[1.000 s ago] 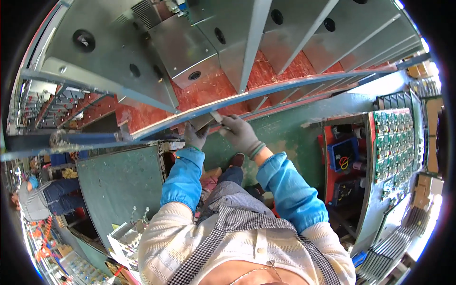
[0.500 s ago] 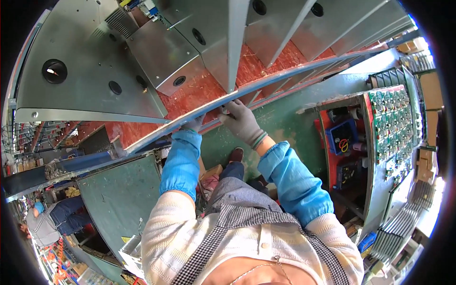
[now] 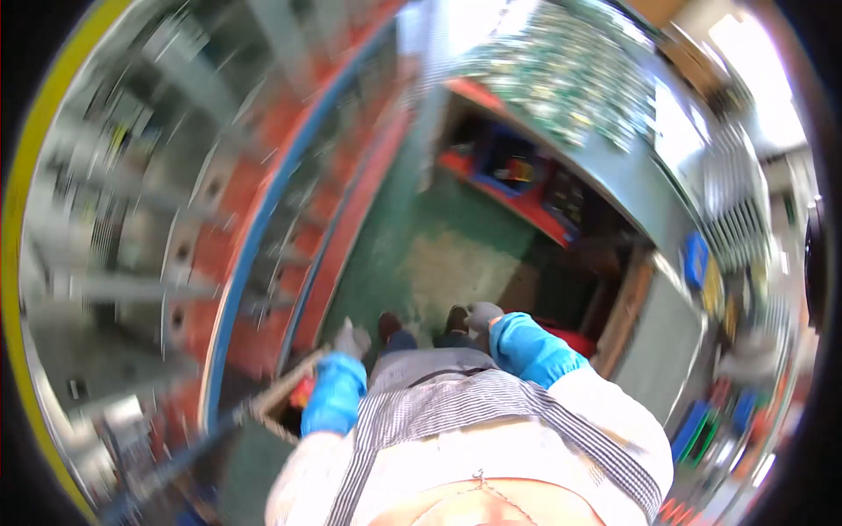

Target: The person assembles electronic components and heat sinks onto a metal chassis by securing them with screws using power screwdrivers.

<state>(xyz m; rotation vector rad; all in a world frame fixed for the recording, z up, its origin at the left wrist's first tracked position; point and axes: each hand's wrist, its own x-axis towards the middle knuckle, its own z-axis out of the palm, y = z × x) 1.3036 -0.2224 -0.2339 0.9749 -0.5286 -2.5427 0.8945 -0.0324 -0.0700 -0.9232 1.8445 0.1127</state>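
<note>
The left hand [image 3: 353, 340], grey-gloved, hangs near the close end of the red lower shelf [image 3: 354, 241] and the wood-rimmed compartment [image 3: 279, 388]; whether it touches either, I cannot tell. Motion blur hides whether its fingers are apart or together. The right hand [image 3: 483, 316], also gloved, hangs in front of its blue sleeve [image 3: 535, 349], over the green floor [image 3: 377, 241]; its fingers are turned from view, so their state is likewise uncertain. I see no object in either glove.

Possible mishaps: a turn in this narrow standing place could rap the left knuckles on the shelf edge or snag the cuff on the compartment's rim; a wide swing of the right elbow could scrape the sleeve along the wooden bench edge [image 3: 624, 307].

Orientation: the lower shelf lies to the left, alongside the blue-edged upper shelf [image 3: 252, 247]. Its long axis runs from beside the left hand forward, slanting rightward, its far end pointing toward the green circuit boards [image 3: 561, 79]. Lens curvature leaves the true angle uncertain.
</note>
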